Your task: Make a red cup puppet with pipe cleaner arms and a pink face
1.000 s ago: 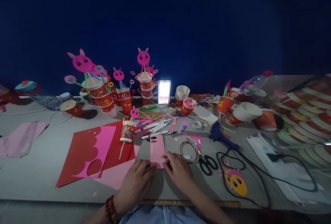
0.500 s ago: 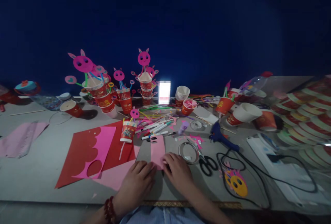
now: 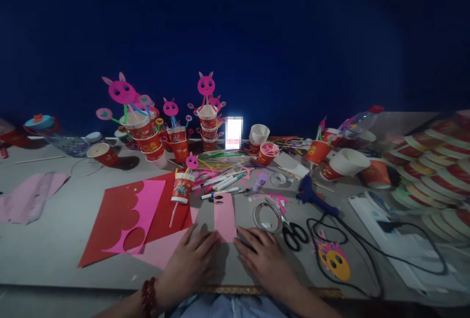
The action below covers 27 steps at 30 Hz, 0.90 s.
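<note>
A pink paper strip [image 3: 224, 220] lies flat on the table between my hands, with small oval cut-outs near its far end. My left hand [image 3: 196, 256] rests at its left near corner, fingers spread and the fingertips by the paper's edge. On the other side, my right hand [image 3: 259, 254] lies with fingers apart, the tips close to the strip's right near corner. Neither hand holds anything. Just beyond the right hand are a roll of clear tape [image 3: 267, 216] and black-handled scissors [image 3: 293, 234]. Several markers [image 3: 223, 183] lie past the strip.
Red paper [image 3: 106, 225] with a cut pink sheet [image 3: 150, 200] spreads at left. A blue glue gun [image 3: 316, 198] with a looping cord lies at right, near a white power strip [image 3: 385, 239]. Decorated cups [image 3: 209, 124] stand at the back; stacked cups [image 3: 433, 161] lean at far right.
My right hand has opened and shifted slightly right and down, away from the strip. My left fingers have spread, and that hand has moved a little left. The strip stays in place.
</note>
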### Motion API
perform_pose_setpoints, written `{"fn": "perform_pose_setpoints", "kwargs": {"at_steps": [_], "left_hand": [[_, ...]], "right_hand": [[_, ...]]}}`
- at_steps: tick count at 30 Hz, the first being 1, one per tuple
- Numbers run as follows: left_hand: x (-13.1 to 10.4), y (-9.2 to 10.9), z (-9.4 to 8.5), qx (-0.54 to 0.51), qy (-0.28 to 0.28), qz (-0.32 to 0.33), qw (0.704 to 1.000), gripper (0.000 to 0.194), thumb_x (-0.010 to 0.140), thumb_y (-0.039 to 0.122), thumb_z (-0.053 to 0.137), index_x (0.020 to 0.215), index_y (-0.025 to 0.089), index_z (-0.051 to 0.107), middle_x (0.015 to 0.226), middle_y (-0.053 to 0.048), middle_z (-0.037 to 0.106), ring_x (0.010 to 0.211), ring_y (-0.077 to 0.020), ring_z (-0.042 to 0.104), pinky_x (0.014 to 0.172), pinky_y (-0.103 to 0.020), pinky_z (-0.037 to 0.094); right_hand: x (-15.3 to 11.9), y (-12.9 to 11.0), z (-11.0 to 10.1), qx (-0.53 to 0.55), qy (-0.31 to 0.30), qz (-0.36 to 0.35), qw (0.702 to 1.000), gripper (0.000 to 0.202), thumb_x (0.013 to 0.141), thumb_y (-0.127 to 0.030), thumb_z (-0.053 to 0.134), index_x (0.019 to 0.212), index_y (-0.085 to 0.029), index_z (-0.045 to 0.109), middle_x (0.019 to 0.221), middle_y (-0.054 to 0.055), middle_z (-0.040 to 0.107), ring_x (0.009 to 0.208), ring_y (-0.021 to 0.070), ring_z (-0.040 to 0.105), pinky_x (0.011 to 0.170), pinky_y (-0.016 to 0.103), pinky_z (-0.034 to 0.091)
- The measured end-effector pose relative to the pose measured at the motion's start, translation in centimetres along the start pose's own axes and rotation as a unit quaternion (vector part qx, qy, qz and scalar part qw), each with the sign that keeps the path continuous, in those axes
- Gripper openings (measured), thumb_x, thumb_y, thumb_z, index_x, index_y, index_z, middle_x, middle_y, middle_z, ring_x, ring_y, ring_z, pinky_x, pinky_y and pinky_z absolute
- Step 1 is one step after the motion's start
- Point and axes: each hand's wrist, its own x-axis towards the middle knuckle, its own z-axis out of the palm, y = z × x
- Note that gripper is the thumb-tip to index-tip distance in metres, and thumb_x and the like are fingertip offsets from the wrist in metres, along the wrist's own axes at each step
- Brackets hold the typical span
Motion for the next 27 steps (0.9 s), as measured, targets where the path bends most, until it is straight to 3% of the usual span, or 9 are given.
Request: {"fn": "perform_pose_setpoints", "kwargs": {"at_steps": [4,8,13,19,23,27], "left_hand": [[-0.5,-0.9,-0.5,-0.009,0.019,0.031,0.999,0.044,0.094,0.033,0.063,0.136,0.025,0.056,0.141,-0.003,0.062,0.124,-0.0238,0.055,0.118,-0.049,0.027],[0.0,-1.2,-0.3,-0.022,0.050,0.036,0.998,0.035,0.093,0.022,0.062,0.128,0.024,0.061,0.132,-0.003,0.068,0.118,-0.0229,0.059,0.117,-0.049,0.031],[1.3,-1.1,0.5,-0.042,0.105,0.033,0.993,0.026,0.092,0.012,0.060,0.114,0.023,0.065,0.116,-0.002,0.073,0.108,-0.0216,0.064,0.112,-0.048,0.040],[3.0,-1.1,-0.2,-0.072,0.124,0.001,0.990,0.017,0.089,0.006,0.059,0.098,0.020,0.065,0.103,-0.007,0.071,0.100,-0.0244,0.063,0.097,-0.044,0.053],[4.5,-1.4,-1.8,-0.170,0.169,-0.013,0.971,0.018,0.093,0.007,0.053,0.098,0.021,0.063,0.104,-0.007,0.070,0.101,-0.0219,0.062,0.093,-0.039,0.052],[6.6,-1.3,-3.2,-0.310,0.216,-0.061,0.924,0.012,0.096,0.015,0.051,0.098,0.020,0.062,0.098,-0.006,0.070,0.095,-0.0202,0.065,0.086,-0.034,0.053]], "right_hand": [[0.1,0.2,-0.1,-0.008,0.004,0.000,1.000,0.037,0.090,-0.016,0.069,0.123,-0.031,0.067,0.135,0.003,0.067,0.113,0.0298,0.057,0.096,0.048,0.043],[1.9,-0.5,-0.2,-0.028,0.013,-0.015,0.999,0.021,0.091,-0.017,0.067,0.110,-0.024,0.069,0.124,0.007,0.070,0.106,0.0282,0.059,0.089,0.043,0.044],[4.7,-0.8,0.2,-0.082,-0.008,-0.112,0.990,0.005,0.091,-0.015,0.066,0.089,-0.019,0.068,0.087,0.006,0.071,0.081,0.0227,0.060,0.069,0.035,0.043],[5.1,0.1,0.5,-0.084,-0.003,-0.180,0.980,0.010,0.090,-0.012,0.062,0.085,-0.017,0.068,0.080,0.006,0.071,0.074,0.0209,0.061,0.060,0.031,0.040],[4.8,0.6,-1.7,-0.036,0.038,-0.153,0.987,0.014,0.091,-0.012,0.054,0.090,-0.018,0.067,0.087,0.006,0.072,0.078,0.0204,0.063,0.066,0.030,0.043],[5.4,0.3,-5.1,0.099,0.094,-0.049,0.989,0.013,0.094,-0.021,0.052,0.090,-0.021,0.064,0.090,0.005,0.070,0.082,0.0201,0.063,0.070,0.029,0.044]]}}
